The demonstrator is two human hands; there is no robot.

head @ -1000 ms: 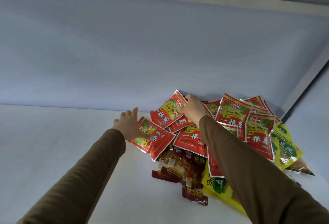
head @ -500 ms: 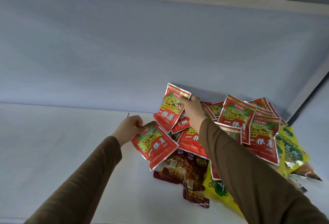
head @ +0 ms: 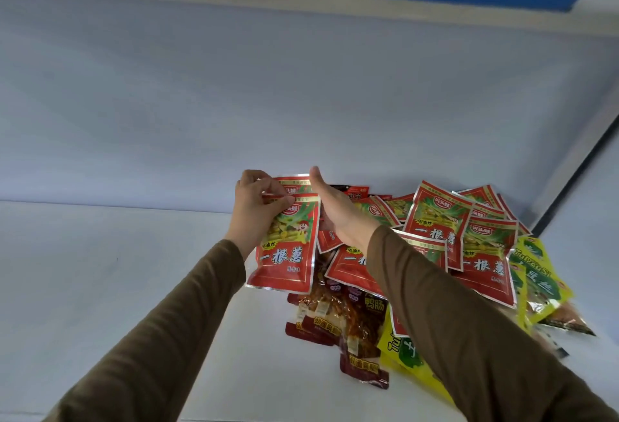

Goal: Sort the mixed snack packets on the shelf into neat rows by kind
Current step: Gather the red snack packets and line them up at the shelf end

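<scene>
the left hand pinches two red packets by their tops and holds them up above the white shelf. the front one says 一根葱 in white. the right hand is flat beside them, fingers straight, touching their right edge. more red packets with 一根葱 lie in a pile to the right. dark red packets, one reading 鸭肠, lie at the front. yellow packets with green lie at the right.
</scene>
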